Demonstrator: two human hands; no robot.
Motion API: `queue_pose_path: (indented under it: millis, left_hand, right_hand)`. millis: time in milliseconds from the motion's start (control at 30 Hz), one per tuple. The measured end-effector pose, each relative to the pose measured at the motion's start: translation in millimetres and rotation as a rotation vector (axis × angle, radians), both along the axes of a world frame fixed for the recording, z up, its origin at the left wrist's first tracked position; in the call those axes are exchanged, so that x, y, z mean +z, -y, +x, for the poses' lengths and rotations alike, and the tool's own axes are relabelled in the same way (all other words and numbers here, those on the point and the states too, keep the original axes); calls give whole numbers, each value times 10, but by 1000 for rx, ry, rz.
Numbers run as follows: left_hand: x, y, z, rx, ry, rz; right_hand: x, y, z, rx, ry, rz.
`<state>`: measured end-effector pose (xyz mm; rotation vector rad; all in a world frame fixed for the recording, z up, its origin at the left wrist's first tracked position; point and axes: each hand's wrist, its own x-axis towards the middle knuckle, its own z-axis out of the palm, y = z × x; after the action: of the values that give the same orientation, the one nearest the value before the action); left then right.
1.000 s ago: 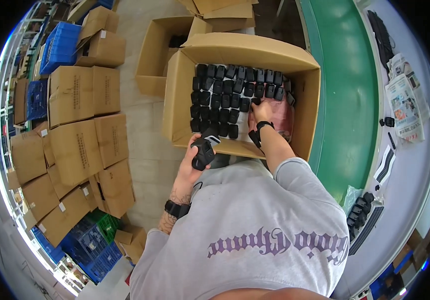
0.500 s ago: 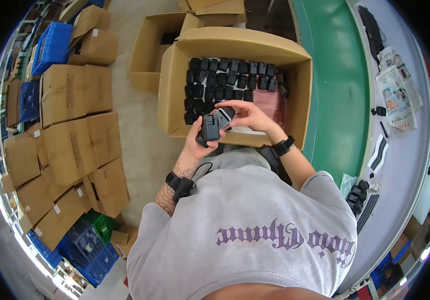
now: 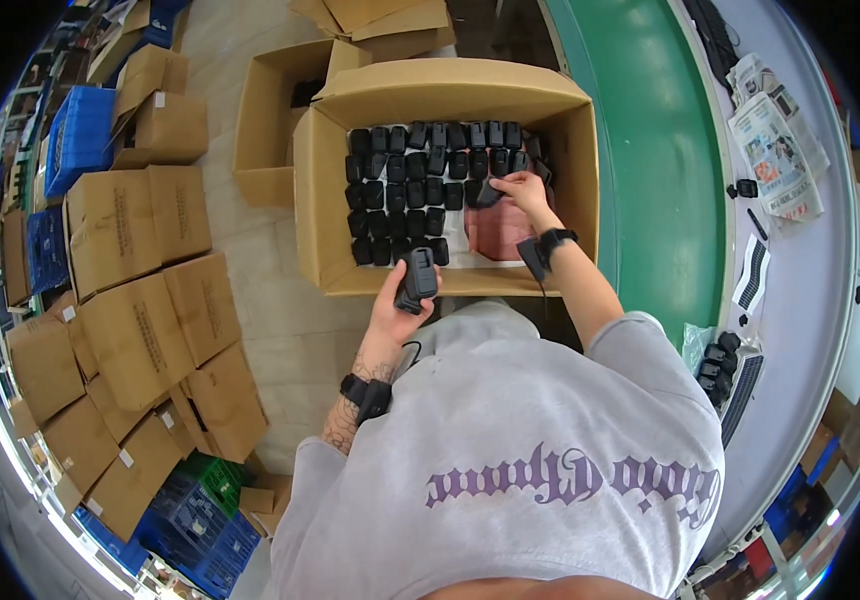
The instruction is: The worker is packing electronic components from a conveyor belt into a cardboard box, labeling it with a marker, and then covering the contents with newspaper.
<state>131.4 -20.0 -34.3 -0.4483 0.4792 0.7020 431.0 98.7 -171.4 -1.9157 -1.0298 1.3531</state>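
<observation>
My left hand [image 3: 387, 306] is closed round small black plastic devices [image 3: 419, 272], at least two stacked together, just in front of the open cardboard box [image 3: 450, 82]. Inside that box my right hand [image 3: 524, 191] pinches another black device [image 3: 486, 194], tilted at the end of a row. Rows of similar black devices [image 3: 395, 196] stand on a white layer in the box's left and far parts. A pink sheet-like wrap [image 3: 502, 234] lies beneath my right hand, at the box's right side. I cannot tell whether the pinched device touches the layer below.
A second open carton [image 3: 260, 140] stands behind to the left. Stacked closed cartons [image 3: 140, 310] and blue crates [image 3: 80, 140] line the left. On the right runs a green strip [image 3: 650, 180] beside a pale worktable [image 3: 790, 300] with newspaper [image 3: 775, 150] and more black devices [image 3: 718, 365].
My right hand has moved away from my left, taking one black device rightward into the box. The left hand keeps its devices near the front edge. The whole view has shifted slightly.
</observation>
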Motion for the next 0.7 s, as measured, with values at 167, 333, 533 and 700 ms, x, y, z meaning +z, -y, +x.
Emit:
queue_pose_path:
  millis: [167,333,533,700]
  left_hand:
    - [49,131,-111,72,-218,141]
    - [147,230,-106,77,-299,152]
    - [244,161,45,12,-372,147]
    - [238,-67,132,-55,-534,150]
  right_hand:
    - [-365,-36,-48,159,585,-42]
    - [-477,-71,-259,120,714,-52]
    - [-425,23,-170,-131,723,254]
    - [541,140,-322,72,-511,66]
